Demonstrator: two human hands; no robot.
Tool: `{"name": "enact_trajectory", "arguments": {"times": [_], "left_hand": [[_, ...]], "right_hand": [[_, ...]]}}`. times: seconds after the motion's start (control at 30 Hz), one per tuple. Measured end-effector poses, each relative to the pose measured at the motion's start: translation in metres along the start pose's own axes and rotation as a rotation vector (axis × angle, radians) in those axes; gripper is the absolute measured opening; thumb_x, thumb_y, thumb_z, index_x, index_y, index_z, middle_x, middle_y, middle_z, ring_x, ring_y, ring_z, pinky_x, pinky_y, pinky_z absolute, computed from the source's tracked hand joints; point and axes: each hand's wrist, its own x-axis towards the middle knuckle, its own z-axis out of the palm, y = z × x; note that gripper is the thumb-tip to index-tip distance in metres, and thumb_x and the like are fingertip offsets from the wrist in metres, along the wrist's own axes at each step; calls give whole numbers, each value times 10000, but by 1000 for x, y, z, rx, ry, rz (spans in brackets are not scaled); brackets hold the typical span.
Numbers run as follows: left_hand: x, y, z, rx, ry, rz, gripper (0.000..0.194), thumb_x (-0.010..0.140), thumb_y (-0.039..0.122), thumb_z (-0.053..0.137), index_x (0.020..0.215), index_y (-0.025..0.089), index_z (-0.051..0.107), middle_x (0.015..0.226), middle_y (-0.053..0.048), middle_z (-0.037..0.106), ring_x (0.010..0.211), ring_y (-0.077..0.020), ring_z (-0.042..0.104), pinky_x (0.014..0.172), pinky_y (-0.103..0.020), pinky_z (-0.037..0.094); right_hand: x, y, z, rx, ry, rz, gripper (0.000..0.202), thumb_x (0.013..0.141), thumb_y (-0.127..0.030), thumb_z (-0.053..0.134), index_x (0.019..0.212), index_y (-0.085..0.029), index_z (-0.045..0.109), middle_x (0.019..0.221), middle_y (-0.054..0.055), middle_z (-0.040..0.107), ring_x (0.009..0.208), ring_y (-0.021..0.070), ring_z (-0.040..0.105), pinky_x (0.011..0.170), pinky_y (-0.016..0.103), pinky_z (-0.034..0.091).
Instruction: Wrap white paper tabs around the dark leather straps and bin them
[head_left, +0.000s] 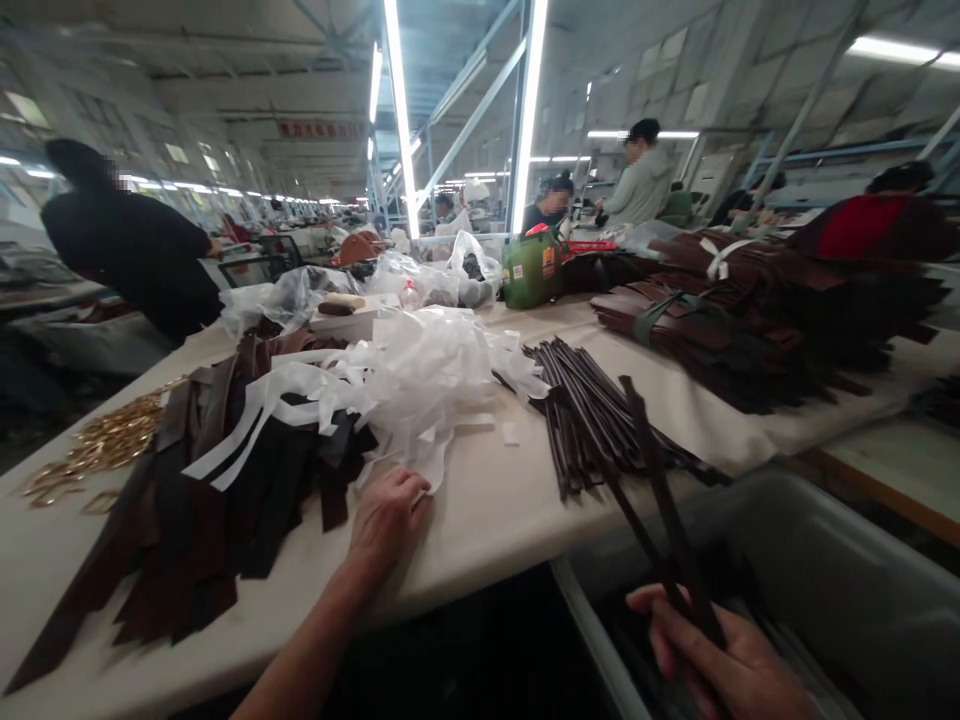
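Right hand (724,655) gripping dark strips (658,475), labelled container (531,272)

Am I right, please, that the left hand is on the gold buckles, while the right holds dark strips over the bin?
Not quite: in the head view, the left hand is by the white strips; the buckles lie farther left. The right hand does hold dark strips over the bin.

The right hand (731,655) covers part of the held strips (660,475); the frame's bottom edge crops its wrist. Contents of the bin (832,540) (deep in shadow) are indistinct. Banner (321,129) lettering is blurred.
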Motion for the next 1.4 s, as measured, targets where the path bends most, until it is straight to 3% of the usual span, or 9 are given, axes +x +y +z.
{"name": "enact_trajectory", "arguments": {"times": [0.1,0.23,0.5,0.67,0.83,0.97,1.07,1.2,1.4], "left_hand": [[-1,8,-1,-32,99,75,98,904,143,602,904,191,688,926,-71,748,870,-252,694,794,-382,537],[-14,21,-14,-124,244,272,164,926,97,558,969,214,663,911,-24,734,839,-180,683,888,-339,488],[-25,34,-25,-179,254,386,206,942,99,544,1000,250,672,900,8,714,797,-124,672,983,-310,422],[-24,34,-27,-181,183,479,261,921,67,516,1015,265,657,946,6,727,889,-130,679,1043,-318,400],[-1,4,-6,-12,-3,328,670,714,-52,529,1335,198,560,1393,-127,605,1305,-276,531,1096,-450,412],[28,-17,15,84,-120,262,759,687,-69,531,1383,233,567,1488,-142,525,1338,-337,499,1078,-527,423],[46,-16,21,60,-145,285,670,767,-37,544,1361,266,598,1487,-124,533,1354,-323,482,1090,-524,399],[62,-16,21,32,-196,325,364,873,56,559,1032,313,761,1224,-20,730,1219,-240,599,1074,-436,408],[68,-62,1,100,-166,149,273,857,94,555,920,231,782,1041,-97,775,983,-271,685,990,-463,454]], "right_hand": [[4,-14,20,89,-104,-11,667,729,-794,630,906,-157,728,545,-35,571,356,50,359,403,219,185],[26,-30,51,110,-259,-69,631,783,-727,619,945,-123,702,529,-47,564,351,39,319,378,210,171],[95,-73,132,79,-338,-133,379,906,-513,612,847,-145,678,463,-83,528,322,50,325,326,200,213],[124,-90,159,13,-312,-141,299,966,-303,650,714,-157,581,498,-128,466,329,31,331,319,160,249],[127,-90,159,30,-306,-132,253,974,-228,639,741,-150,580,537,-125,469,348,26,343,318,146,268],[122,-88,155,90,-319,-105,242,992,-242,610,770,-153,577,526,-132,437,332,22,303,303,146,224],[123,-85,153,140,-334,-89,221,989,-243,609,789,-157,575,520,-136,427,327,21,291,300,146,210],[126,-84,143,215,-318,-129,237,954,-269,649,759,-171,555,493,-143,417,319,23,276,304,152,204],[121,-83,92,368,-162,-251,457,705,-549,814,808,-201,536,455,-145,423,350,31,274,332,174,189]]}}
